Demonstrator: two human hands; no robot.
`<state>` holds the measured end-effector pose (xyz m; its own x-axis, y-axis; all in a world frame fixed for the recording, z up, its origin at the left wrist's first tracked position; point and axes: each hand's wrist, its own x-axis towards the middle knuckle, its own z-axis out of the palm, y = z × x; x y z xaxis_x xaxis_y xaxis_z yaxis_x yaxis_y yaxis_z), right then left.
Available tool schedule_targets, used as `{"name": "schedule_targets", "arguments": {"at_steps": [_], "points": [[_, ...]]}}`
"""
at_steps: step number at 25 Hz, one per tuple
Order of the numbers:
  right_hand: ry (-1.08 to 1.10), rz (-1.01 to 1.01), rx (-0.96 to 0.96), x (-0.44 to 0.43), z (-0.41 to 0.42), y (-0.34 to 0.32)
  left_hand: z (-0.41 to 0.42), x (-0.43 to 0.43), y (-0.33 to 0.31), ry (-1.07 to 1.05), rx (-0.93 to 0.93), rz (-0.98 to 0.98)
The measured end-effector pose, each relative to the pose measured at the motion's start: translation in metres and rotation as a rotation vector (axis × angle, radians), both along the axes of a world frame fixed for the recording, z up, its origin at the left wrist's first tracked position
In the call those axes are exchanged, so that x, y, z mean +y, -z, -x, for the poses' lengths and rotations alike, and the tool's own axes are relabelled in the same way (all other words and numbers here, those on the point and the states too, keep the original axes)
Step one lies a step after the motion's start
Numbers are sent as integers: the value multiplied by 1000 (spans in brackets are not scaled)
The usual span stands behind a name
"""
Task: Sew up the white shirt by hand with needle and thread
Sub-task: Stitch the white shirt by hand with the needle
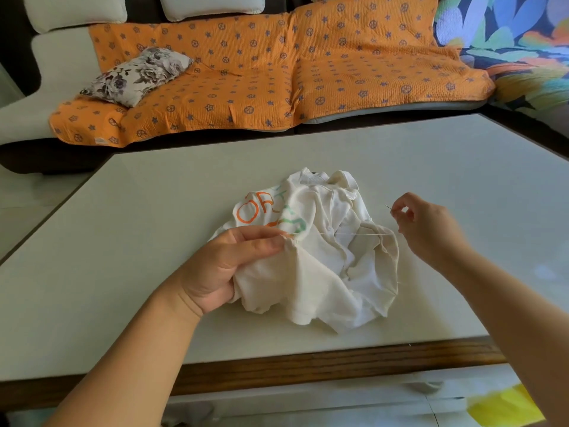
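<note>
White shirt (314, 285) in left hand (228, 263) — right hand (428, 229) pinches needle (387, 206) (thread (354, 233) taut).

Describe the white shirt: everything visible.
The white shirt is soft off-white cloth, crumpled in a heap on the table, with orange and green printed lettering on its left folds. The left hand pinches its near-left edge; a thread runs taut from there toward the right hand, which pinches the needle.

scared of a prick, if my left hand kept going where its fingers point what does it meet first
The bunched folds of the white shirt that the left hand grips; its fingers point along the taut thread, and the right hand pinching the needle lies beyond, depth unclear.
</note>
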<state>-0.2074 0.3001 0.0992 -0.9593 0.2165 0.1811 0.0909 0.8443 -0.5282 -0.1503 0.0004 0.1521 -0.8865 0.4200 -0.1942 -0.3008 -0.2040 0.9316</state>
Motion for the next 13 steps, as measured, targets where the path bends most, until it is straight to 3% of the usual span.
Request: {"name": "schedule_targets", "arguments": {"at_steps": [3, 6, 9, 11, 13], "points": [[18, -45, -20, 4, -2, 4, 1, -4, 0, -52, -9, -26], [21, 35, -37, -14, -12, -11, -1, 0, 1, -3, 25, 101], [-89, 472, -17, -53, -43, -52, -5, 11, 1, 5, 188, 368], [-236, 749, -174, -78, -75, -71, -7, 18, 1, 1, 256, 438], [-346, 876, -348, -94, -98, -76, -9, 23, 2, -13, 315, 472]]}}
